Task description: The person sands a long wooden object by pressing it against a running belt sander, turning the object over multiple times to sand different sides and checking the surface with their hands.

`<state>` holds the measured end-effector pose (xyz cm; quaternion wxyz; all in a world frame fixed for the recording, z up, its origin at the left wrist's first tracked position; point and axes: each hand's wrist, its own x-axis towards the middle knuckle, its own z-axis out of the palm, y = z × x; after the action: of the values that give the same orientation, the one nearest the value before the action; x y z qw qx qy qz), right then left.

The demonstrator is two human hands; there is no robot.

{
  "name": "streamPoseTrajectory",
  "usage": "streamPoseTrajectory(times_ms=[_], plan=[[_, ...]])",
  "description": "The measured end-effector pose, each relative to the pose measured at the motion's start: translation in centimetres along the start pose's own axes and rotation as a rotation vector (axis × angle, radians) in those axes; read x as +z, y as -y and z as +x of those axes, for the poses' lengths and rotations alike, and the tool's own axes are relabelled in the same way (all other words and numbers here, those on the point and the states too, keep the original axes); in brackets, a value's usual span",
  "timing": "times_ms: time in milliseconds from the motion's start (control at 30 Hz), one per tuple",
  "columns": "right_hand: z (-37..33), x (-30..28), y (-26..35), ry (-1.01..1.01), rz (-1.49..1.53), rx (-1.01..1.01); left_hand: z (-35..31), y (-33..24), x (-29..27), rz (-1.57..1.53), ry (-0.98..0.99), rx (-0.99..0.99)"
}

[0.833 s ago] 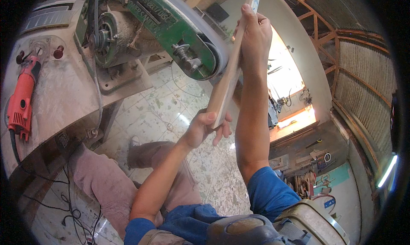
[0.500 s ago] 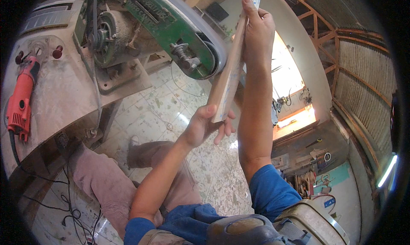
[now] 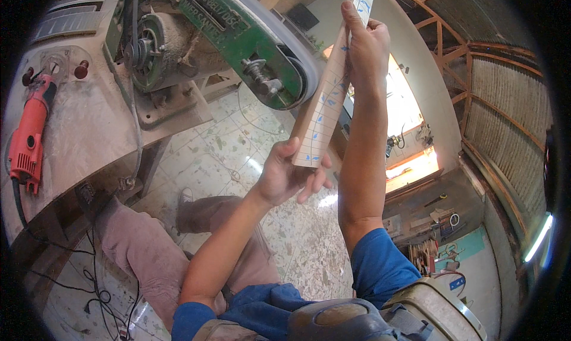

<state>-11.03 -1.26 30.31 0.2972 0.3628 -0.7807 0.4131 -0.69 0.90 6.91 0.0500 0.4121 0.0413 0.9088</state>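
Both my hands hold a long wooden guitar neck [image 3: 326, 112], its pale face marked with thin cross lines and a blue leafy vine pattern. Around its near end is my left hand [image 3: 284, 173], thumb on the edge and other fingers underneath. Farther up, my right hand [image 3: 369, 52] is closed on it, with the thumb along the face. The neck slants up to the right, beside the rounded end of a green belt sander [image 3: 270, 64]. Whether wood and belt touch, I cannot tell. The neck's far end runs out of the picture.
A red power tool [image 3: 33, 130] with a black cord lies on the dusty bench [image 3: 89, 124] at left. Behind it is the sander's motor [image 3: 157, 49]. Loose cables [image 3: 101, 296] trail across the tiled floor [image 3: 208, 142]. Cluttered shelves [image 3: 425, 234] stand at right.
The neck has rolled so that its patterned face shows far more broadly. My right hand has shifted slightly right and down; my left hand keeps its hold on the near end.
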Motion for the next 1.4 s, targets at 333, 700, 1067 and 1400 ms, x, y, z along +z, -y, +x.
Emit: streamPoseTrajectory(times_ms=[333,700,1067,1400], plan=[[-0.8,-1.3,0.3,-0.114,-0.316,-0.025,-0.1,-0.2,2.3,-0.311,-0.158,-0.016],[-2.8,-6.0,-5.5,-0.065,-0.112,0.392,-1.2,1.6,0.9,0.364,-0.092,-0.296],[-14.1,-16.0,-16.5,0.576,0.711,1.361,-2.1,4.5,-4.5,1.898,-0.355,0.079],[-18.9,-13.7,-8.4,0.945,0.466,0.714,-3.6,3.2,-6.2,2.031,-0.359,0.140]])
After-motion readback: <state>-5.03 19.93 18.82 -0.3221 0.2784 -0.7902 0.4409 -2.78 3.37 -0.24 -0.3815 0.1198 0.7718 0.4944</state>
